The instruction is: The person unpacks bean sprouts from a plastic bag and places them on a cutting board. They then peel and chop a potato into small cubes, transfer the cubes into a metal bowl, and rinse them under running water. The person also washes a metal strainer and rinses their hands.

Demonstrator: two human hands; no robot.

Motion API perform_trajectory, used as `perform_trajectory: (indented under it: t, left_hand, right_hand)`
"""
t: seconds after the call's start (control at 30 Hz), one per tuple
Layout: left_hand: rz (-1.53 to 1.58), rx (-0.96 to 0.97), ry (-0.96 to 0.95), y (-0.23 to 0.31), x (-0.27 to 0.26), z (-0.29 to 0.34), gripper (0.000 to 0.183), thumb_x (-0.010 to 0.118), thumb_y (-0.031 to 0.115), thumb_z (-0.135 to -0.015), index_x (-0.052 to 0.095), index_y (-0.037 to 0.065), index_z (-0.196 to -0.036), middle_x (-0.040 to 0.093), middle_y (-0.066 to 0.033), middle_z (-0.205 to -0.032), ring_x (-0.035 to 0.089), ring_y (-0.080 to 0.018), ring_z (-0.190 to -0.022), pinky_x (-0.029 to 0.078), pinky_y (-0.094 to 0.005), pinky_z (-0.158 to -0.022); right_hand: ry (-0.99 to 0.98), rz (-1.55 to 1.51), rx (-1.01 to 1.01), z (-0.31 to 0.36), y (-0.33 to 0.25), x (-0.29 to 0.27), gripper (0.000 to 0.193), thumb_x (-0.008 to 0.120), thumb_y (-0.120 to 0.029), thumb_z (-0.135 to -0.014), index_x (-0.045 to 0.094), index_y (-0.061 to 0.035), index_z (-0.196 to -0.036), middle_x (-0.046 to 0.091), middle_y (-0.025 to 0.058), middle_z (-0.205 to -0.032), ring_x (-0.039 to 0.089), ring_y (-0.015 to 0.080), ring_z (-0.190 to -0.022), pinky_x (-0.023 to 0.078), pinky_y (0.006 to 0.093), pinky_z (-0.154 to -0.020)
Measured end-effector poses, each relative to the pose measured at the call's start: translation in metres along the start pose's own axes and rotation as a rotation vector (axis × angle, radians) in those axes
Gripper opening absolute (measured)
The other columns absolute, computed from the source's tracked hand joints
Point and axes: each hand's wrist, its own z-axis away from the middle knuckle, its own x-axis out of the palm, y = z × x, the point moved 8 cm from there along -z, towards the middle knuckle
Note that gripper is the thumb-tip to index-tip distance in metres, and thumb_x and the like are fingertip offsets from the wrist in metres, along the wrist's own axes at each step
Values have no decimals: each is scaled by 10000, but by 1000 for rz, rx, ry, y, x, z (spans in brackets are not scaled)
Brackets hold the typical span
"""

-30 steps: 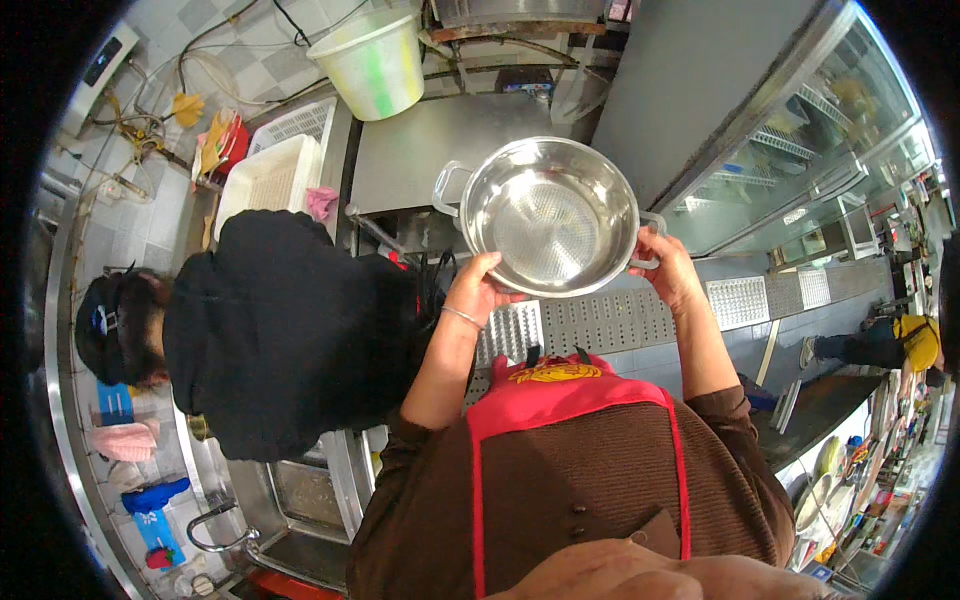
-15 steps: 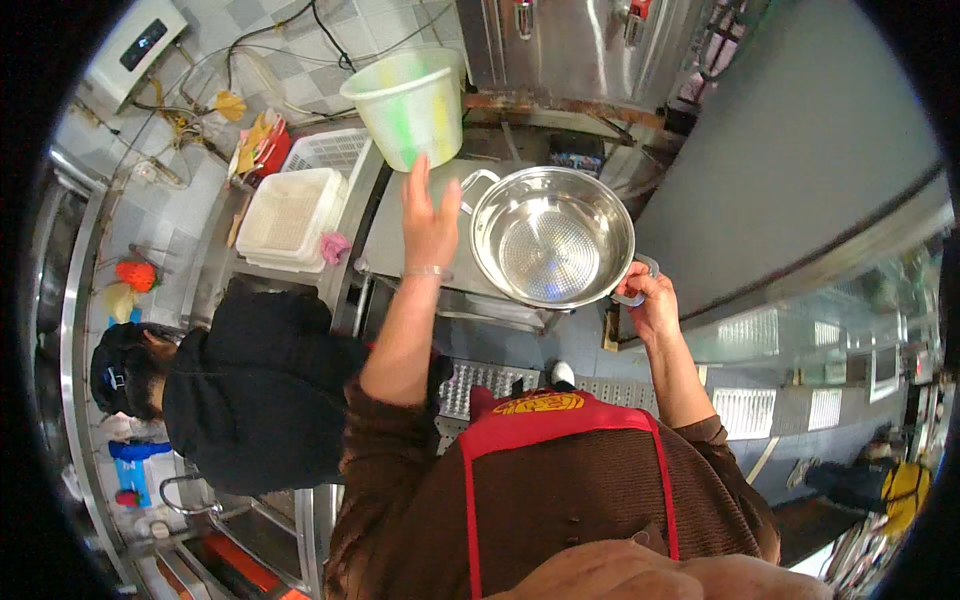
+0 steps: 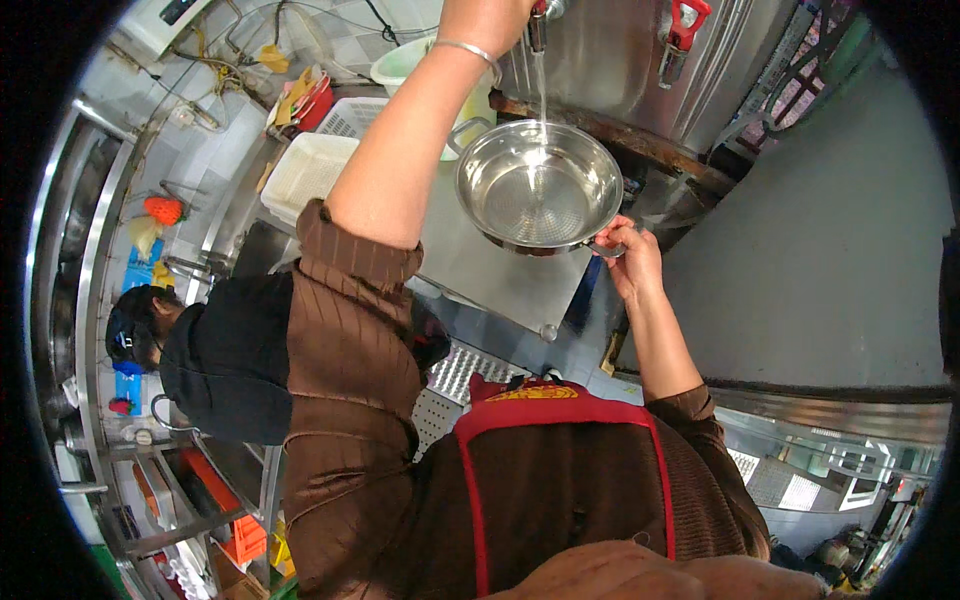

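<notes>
- My right hand (image 3: 628,262) grips the steel pot (image 3: 540,185) handle under the tap (image 3: 538,25); my left hand (image 3: 487,18) closes on the tap.
- The filling pot may tilt and spill over the counter (image 3: 490,270).

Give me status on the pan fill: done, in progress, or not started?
In progress. Done: the steel pan is under the tap, held at its rim handle by the right hand. In hand: the left hand is up at the tap and a thin stream of water runs into the pan. Left: only a shallow film shows on the bottom, so most of the filling remains.
</notes>
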Motion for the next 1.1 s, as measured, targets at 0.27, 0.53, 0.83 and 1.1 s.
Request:
perform_trajectory:
  t: [0.27, 0.53, 0.83, 1.1]
  left_hand:
    - [62, 16, 49, 14, -11, 11, 155, 610, 157, -938, 693, 29, -966, 656, -158, -888, 648, -369, -830, 506, -423, -728]
    - [272, -266, -81, -32, 15, -12, 182, 612, 154, -964, 695, -9, -977, 687, -132, -794, 669, -245, -686, 518, -359, -644]
    - [189, -300, 182, -91, 5, 66, 316, 567, 199, -1004, 636, 37, -1266, 659, -193, -1227, 616, -285, -1156, 447, -356, -1024]
    - [191, -791, -31, -174, 1, 284, 327, 587, 238, -1004, 640, 4, -1227, 666, -149, -1153, 624, -219, -1082, 473, -337, -961]
  right_hand:
    - [23, -41, 48, -25, 14, 1, 116, 524, 10, -800, 613, -2, -873, 642, 75, -827, 634, 166, -726, 554, 358, -679]
    - [59, 18, 57, -33, 28, -13, 106, 527, 17, -790, 610, 10, -857, 632, 75, -819, 608, 174, -744, 507, 314, -685]
    - [96, 172, -71, -12, 41, -79, 178, 487, 34, -823, 645, -24, -879, 648, 40, -777, 592, 129, -673, 496, 288, -661]
    - [161, 15, -72, 1, 46, -145, 164, 489, 21, -788, 628, -13, -868, 632, 53, -792, 580, 145, -699, 454, 277, -658]
